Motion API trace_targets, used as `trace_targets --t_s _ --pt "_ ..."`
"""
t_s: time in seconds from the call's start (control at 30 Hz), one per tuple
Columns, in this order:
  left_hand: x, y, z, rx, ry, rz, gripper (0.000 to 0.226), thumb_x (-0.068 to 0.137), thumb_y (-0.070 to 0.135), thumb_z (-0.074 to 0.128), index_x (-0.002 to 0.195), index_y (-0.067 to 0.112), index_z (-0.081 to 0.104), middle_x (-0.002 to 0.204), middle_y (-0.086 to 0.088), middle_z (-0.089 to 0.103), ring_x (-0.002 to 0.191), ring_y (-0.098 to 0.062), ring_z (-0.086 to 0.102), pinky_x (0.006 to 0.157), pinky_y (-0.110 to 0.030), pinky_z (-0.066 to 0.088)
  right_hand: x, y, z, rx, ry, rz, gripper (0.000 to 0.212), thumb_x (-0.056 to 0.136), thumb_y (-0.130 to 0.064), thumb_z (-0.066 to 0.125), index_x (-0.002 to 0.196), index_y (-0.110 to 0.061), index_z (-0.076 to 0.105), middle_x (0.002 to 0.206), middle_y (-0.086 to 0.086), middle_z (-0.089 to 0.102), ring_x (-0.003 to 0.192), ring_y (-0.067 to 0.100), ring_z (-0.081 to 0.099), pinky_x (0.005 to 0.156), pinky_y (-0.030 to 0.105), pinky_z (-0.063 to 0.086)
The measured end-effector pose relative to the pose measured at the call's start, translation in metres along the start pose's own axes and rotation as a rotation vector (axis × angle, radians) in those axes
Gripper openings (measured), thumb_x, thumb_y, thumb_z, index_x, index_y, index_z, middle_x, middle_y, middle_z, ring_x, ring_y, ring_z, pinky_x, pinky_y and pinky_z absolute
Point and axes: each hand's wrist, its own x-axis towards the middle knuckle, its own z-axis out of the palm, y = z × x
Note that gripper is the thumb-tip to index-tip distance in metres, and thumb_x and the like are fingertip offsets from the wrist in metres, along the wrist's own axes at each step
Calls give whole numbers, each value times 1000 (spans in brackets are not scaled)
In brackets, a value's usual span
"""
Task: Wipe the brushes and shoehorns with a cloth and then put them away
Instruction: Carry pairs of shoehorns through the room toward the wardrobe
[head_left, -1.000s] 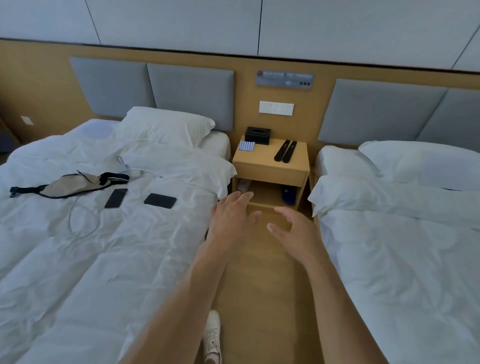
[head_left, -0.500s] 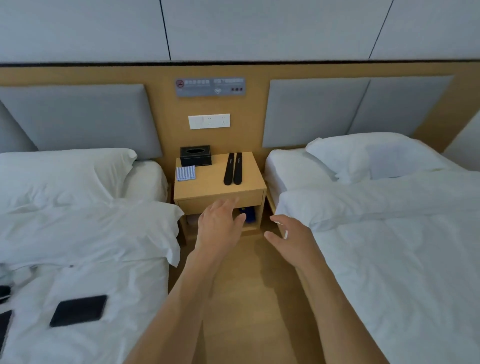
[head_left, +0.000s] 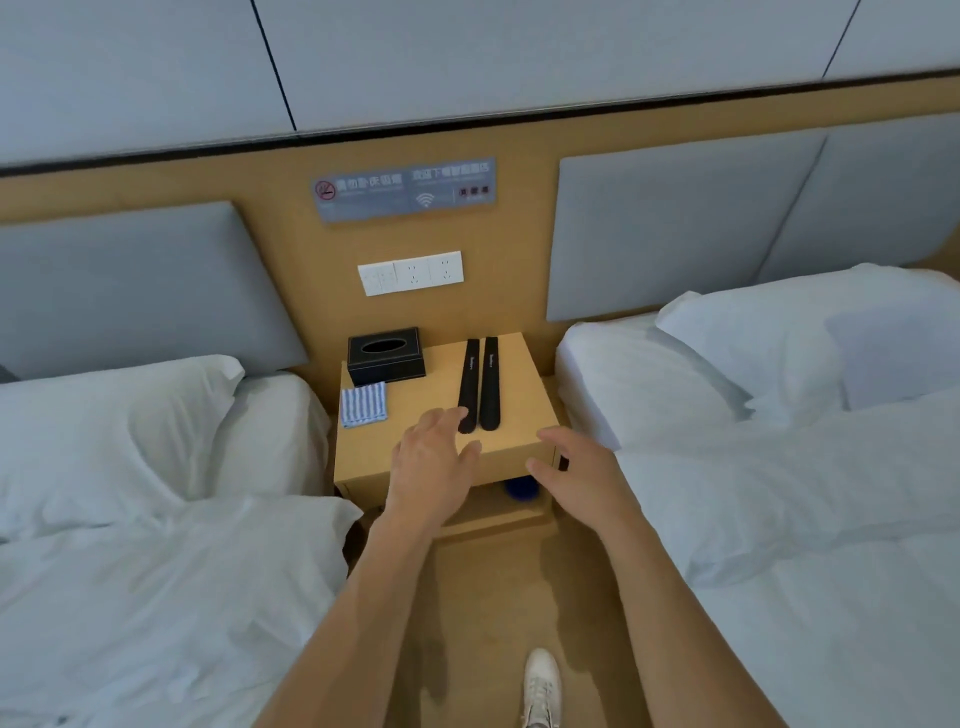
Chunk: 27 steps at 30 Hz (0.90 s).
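Observation:
Two long black items lie side by side on the wooden nightstand (head_left: 395, 447), a left one (head_left: 468, 382) and a right one (head_left: 490, 382); whether each is a brush or a shoehorn I cannot tell. A folded blue-striped cloth (head_left: 363, 404) lies at the nightstand's left, in front of a black tissue box (head_left: 385, 355). My left hand (head_left: 434, 457) hovers open over the top, fingertips just short of the left black item's near end. My right hand (head_left: 576, 470) is open at the nightstand's front right corner, holding nothing.
White beds flank the nightstand, the left bed (head_left: 145, 519) and the right bed (head_left: 779, 467), leaving a narrow wooden floor aisle (head_left: 493, 597). A blue object (head_left: 519, 487) sits in the nightstand's lower shelf. My white shoe (head_left: 541, 686) is on the floor. Wall sockets (head_left: 410, 273) are above.
I have moved closer to the nightstand and the view has turned to centre on it. Both hands have reached forward; the left is now over the top near the black items.

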Motion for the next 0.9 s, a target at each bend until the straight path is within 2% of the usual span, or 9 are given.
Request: trace_targets --t_s 0.2,0.47,0.57,0.7,0.8,0.9 --pt "124 -20 29 40 -40 -119 50 96 38 57 143 29 41 147 0 45 127 -20 51 103 -41 47 122 5 -16 -47 -93 16 49 96 -40 61 143 -34 47 146 -7 51 130 17 51 97 30 46" --pt "240 -59 94 74 -215 -240 51 96 35 57 143 24 41 139 -6 50 116 -27 56 94 -41 51 243 30 7 -61 -273 166 48 96 -36 62 142 -28 49 141 -2 55 124 18 54 88 22 42" --pt "282 -82 126 26 -303 -276 52 96 34 58 143 20 41 136 -9 53 117 -28 55 92 -37 47 288 43 22 -2 -311 278 46 95 -37 64 138 -27 52 138 -1 57 116 15 55 82 19 44" --pt "333 -123 167 -92 -389 -406 50 94 35 60 139 19 46 129 -7 61 114 -26 58 87 -32 48 350 60 51 105 -324 444 43 94 -37 66 134 -25 56 131 1 61 110 17 57 93 29 48" --pt "364 -154 193 -96 -488 -481 51 93 37 62 138 17 47 124 -7 64 111 -26 60 86 -31 48 389 72 79 153 -310 602 42 93 -38 68 131 -22 59 128 3 60 110 20 58 98 33 50" --pt "396 -184 219 -63 -570 -535 54 93 39 63 138 17 46 128 -9 61 112 -28 60 85 -30 48 426 87 110 183 -299 730 42 92 -38 69 129 -18 61 124 7 64 103 22 61 92 32 51"
